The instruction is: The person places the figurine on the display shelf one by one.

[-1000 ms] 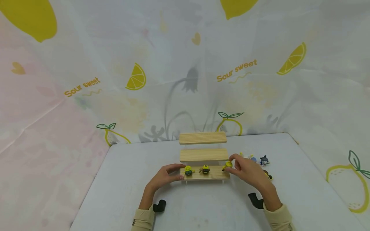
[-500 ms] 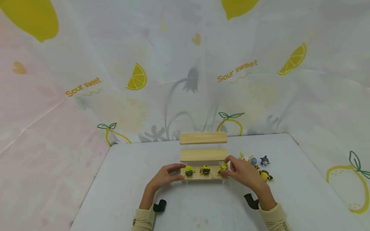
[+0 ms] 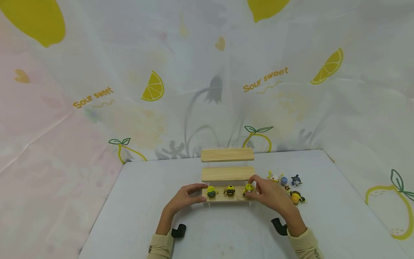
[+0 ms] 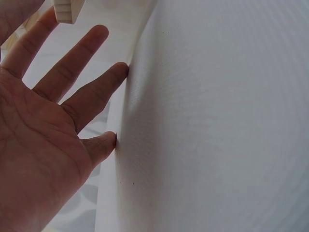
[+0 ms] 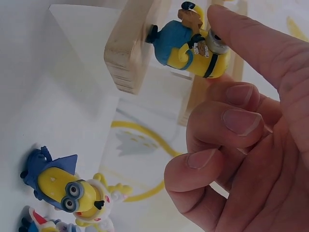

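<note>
A small three-tier wooden display shelf [image 3: 228,174] stands on the white table. My left hand [image 3: 185,197] holds the left end of its lowest tier between thumb and index finger; the left wrist view shows the other fingers spread. My right hand [image 3: 273,192] pinches a minion figurine [image 3: 248,187] by its head at the right end of that tier. In the right wrist view this minion figurine [image 5: 190,48] wears blue and stands with its feet at the plank. Two more yellow figurines, one at left [image 3: 211,191] and one in the middle [image 3: 230,190], stand on the tier.
Several figurines lie on the table right of the shelf, among them a dark-haired one [image 3: 295,180] and a yellow one [image 3: 295,198]. A caped minion [image 5: 60,181] lies there too. Behind the table hangs a lemon-print cloth [image 3: 200,90].
My right hand has moved left with the minion figurine, from the tier's right edge onto the plank, and set it more upright. My left hand has stayed at the shelf's left end.
</note>
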`<state>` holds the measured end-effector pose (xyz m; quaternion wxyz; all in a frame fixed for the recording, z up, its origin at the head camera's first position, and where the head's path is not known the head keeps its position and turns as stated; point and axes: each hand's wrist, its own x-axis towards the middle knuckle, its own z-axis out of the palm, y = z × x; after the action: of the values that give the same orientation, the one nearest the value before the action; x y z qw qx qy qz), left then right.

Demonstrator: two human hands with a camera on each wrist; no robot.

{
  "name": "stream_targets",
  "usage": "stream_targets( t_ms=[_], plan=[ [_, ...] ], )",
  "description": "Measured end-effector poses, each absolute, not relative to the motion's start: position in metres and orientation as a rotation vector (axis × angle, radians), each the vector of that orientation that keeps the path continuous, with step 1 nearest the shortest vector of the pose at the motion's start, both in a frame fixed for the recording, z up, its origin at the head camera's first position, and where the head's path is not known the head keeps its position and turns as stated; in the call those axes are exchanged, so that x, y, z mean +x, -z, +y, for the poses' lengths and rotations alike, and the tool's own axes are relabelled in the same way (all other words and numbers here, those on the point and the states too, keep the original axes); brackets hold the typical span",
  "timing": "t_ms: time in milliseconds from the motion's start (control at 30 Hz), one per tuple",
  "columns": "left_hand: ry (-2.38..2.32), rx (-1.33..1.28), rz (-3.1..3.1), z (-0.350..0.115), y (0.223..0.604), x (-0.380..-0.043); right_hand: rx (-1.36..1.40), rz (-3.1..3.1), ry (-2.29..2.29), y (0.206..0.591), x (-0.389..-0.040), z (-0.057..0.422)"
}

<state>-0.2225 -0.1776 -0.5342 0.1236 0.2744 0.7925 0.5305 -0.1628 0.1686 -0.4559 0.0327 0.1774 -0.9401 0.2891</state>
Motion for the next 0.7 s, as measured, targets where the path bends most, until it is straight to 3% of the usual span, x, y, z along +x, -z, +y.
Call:
stream_targets(
  t_ms=[700],
  plan=[
    [-1.563, 0.796, 2.281, -0.178, 0.534, -0.223, 0.433, -2.961, -0.857, 0.456, -0.158, 0.184]
  ],
)
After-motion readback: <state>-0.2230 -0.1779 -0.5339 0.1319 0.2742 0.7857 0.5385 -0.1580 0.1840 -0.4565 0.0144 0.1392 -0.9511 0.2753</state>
